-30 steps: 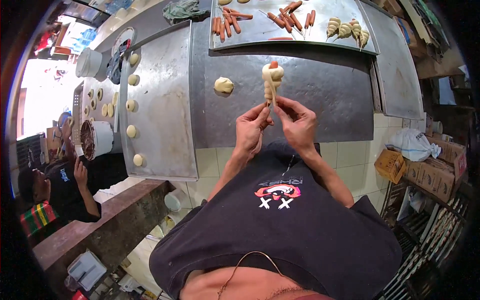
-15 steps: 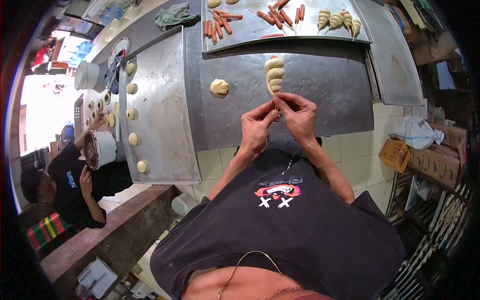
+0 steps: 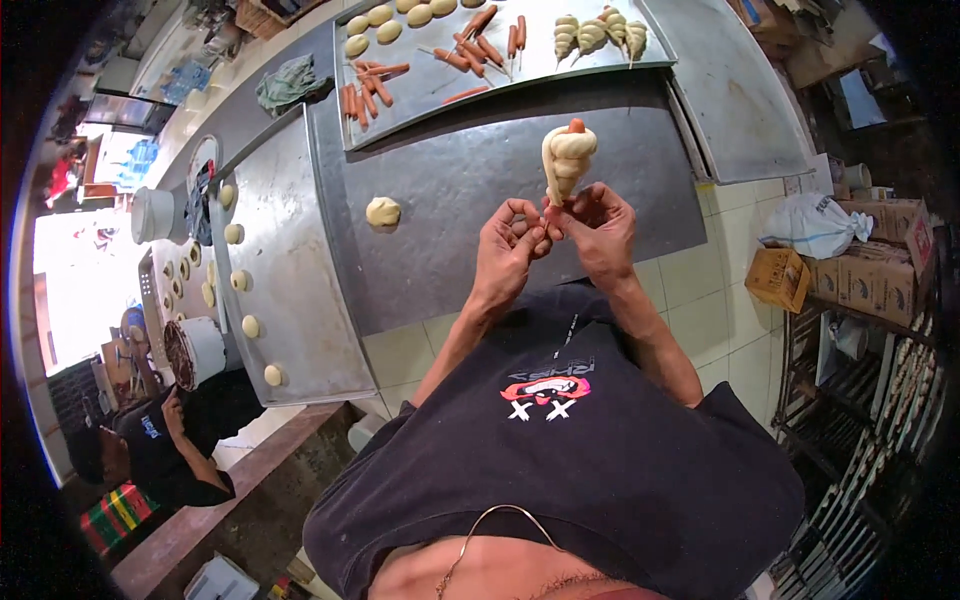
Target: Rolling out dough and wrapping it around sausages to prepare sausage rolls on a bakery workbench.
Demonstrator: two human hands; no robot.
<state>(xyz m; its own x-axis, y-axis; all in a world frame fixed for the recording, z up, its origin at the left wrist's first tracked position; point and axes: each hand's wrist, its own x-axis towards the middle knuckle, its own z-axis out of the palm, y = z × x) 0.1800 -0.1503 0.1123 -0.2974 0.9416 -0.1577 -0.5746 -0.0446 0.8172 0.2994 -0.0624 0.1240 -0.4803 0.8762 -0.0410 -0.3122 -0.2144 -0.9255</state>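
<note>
A sausage wrapped in a spiral of pale dough stands upright above the metal table, its orange tip showing at the top. My right hand is closed round its lower end. Beside it, the fingers of my left hand are pinched together close to the bottom of the dough; what lies between them is hidden. A single dough ball rests on the table to the left. On the tray beyond lie bare sausages on sticks, several wrapped ones and dough balls.
Another metal tray at the left carries a row of dough balls. A co-worker holds a white bucket beyond it. One more tray sits at the right, with cardboard boxes and a rack below.
The wrapped sausage has tipped so more of its orange end shows. My left fingers have come slightly away from my right ones. The view has shifted, revealing more of the far tray.
</note>
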